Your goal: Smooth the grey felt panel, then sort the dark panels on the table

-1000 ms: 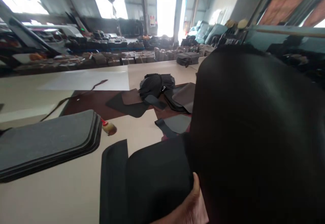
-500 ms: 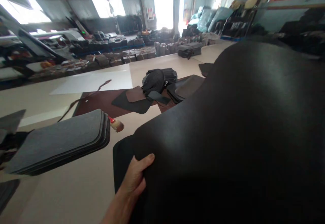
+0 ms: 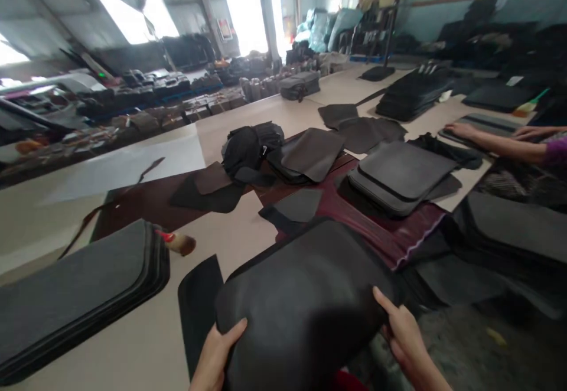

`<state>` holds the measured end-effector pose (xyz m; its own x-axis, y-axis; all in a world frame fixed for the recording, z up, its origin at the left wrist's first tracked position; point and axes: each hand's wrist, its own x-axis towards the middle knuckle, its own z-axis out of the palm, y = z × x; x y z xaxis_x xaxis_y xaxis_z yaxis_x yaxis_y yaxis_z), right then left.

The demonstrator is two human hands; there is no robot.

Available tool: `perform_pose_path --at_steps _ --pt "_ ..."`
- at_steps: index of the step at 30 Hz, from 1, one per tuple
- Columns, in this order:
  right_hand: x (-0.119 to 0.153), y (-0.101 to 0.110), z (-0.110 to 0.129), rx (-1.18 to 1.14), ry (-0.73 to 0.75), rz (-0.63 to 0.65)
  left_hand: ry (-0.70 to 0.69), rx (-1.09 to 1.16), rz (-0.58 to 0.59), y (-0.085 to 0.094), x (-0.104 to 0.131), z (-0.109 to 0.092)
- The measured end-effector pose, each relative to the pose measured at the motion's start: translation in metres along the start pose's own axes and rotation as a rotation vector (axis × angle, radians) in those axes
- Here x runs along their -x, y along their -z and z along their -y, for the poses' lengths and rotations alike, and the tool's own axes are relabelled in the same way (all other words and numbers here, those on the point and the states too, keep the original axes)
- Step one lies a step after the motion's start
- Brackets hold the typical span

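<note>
**Both hands on a dark panel at the near edge of the bench**

A big workshop hall with bright window openings lies behind, its far side crowded with dark goods. A long pale bench [image 3: 133, 332] runs across the view, strewn with cut pieces. At its left edge lies a thick stack of grey panels [image 3: 75, 287], corners rounded. Right of centre a second, smaller stack of panels [image 3: 401, 178] sits on a maroon sheet [image 3: 376, 228]. Further back a heap of black cloth [image 3: 248, 146] lies among loose flat pieces. At the far right a co-worker's arm [image 3: 491, 140] reaches onto the bench.

Nearest the camera, a dark curved panel [image 3: 301, 302] bulges upward over the bench edge, resting partly on a flat black piece [image 3: 197, 302]. The left hand [image 3: 217, 355] grips its lower left edge, fingers curled onto the top face. The right hand [image 3: 401, 335] grips its right edge, forefinger laid along the surface. The two hands are well apart, one at each side of the panel.

A small brush with a red collar [image 3: 177, 241] lies just beside the grey stack.
</note>
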<state>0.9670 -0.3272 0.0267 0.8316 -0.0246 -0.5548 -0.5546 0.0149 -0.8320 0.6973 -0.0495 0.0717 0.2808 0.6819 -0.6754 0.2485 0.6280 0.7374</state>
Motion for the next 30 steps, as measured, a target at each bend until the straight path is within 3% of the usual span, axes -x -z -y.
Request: perform_pose_path --at_steps 4,8,12,16,18,21,24,30 --pt "0.009 0.0 0.008 0.035 0.044 -0.067 0.0 0.001 -0.036 0.004 -0.001 0.004" --pt "0.021 -0.004 0.02 0.13 0.13 -0.047 -0.028 0.012 -0.056 0.005 -0.003 0.01" --pt "0.032 -0.008 0.032 0.083 0.175 0.072 -0.063 0.01 -0.091 0.006 0.003 0.007" --pt "0.045 -0.015 0.045 -0.045 0.2 0.27 -0.116 0.044 -0.083 0.007 0.025 -0.009" --pt "0.043 -0.018 0.047 -0.048 0.222 0.293 -0.083 0.103 -0.093 0.009 0.032 -0.018" --pt "0.023 -0.023 0.038 0.133 0.262 0.215 -0.06 0.106 -0.144 0.013 0.027 -0.023" --pt "-0.004 -0.022 0.023 0.335 0.255 0.126 -0.081 -0.053 -0.199 0.016 0.009 -0.013" --pt "-0.023 -0.001 0.015 0.539 0.308 0.016 -0.112 -0.238 -0.241 0.014 -0.004 0.004"
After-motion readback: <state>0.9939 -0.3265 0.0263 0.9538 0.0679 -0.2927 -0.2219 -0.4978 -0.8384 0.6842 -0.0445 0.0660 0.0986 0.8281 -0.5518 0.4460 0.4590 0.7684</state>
